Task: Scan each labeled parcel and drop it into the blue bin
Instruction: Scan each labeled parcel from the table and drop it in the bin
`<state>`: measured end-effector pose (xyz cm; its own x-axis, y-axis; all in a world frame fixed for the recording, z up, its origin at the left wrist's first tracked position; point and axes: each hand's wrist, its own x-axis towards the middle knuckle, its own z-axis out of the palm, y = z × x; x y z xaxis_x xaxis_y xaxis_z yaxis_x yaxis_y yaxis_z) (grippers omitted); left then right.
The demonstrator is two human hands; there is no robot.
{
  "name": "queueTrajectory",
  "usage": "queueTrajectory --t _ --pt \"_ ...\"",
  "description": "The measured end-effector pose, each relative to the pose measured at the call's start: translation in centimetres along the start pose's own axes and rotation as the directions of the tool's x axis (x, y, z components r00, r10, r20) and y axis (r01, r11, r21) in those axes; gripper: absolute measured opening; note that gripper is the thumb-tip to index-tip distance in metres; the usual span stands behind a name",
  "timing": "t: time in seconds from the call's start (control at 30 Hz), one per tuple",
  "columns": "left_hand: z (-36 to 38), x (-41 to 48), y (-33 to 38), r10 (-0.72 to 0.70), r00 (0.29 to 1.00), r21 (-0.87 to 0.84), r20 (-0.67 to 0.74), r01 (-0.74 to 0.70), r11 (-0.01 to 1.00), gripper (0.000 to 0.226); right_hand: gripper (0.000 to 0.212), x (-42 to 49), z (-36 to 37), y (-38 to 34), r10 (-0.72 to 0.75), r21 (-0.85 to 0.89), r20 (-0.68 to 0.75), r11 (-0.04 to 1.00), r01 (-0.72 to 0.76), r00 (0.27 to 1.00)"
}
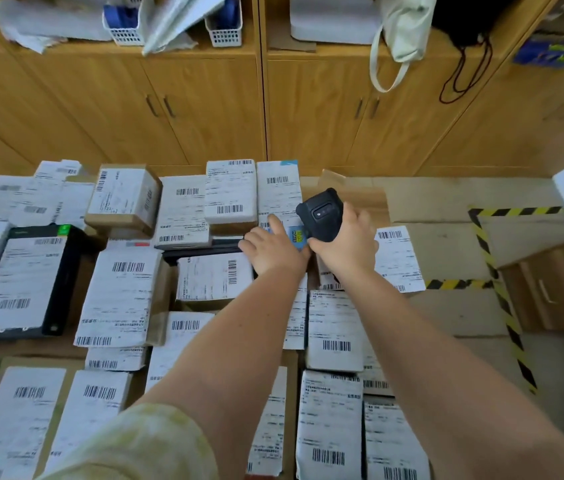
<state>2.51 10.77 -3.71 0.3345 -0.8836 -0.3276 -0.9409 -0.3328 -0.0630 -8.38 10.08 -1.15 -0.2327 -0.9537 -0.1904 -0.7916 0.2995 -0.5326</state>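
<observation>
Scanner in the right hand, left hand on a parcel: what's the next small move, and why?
Probably close the left hand around the white-labelled parcel and lift it toward the scanner. That hand's fingers only rest on the label, while the right hand grips the scanner right beside it.

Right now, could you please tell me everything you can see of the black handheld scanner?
The black handheld scanner is a chunky device with rounded corners, in what looks like matt plastic, with a small lens window on the side facing the camera. The right hand grips its lower half, holding it tilted beside a tall white-labelled parcel at the pile's far edge. Its screen is hidden.
</observation>
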Motion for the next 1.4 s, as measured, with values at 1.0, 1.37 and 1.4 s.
queueTrajectory --t 1.0,1.37,1.4 --pt "-9.1 -3.1 -6.2 0.166 0.933 -0.501 -0.319 -0.315 0.806 0.091 0.082 -0.1 -8.9 -3.9 -0.173 0.062 -0.149 0.981 0.184 0.974" --pt "-20.0 -3.5 -13.3 0.378 0.721 0.036 -0.581 -0.441 0.897 0.115 0.081 -2.4 -14.6 -10.1 -0.31 0.012 -0.211 0.947 0.32 0.927" --pt "-20.4 -3.6 -14.2 0.395 0.715 0.078 -0.576 -0.433 0.898 0.114 0.083 -2.9 -14.7 -10.6 -0.333 -0.032 -0.203 0.942 0.334 0.921"
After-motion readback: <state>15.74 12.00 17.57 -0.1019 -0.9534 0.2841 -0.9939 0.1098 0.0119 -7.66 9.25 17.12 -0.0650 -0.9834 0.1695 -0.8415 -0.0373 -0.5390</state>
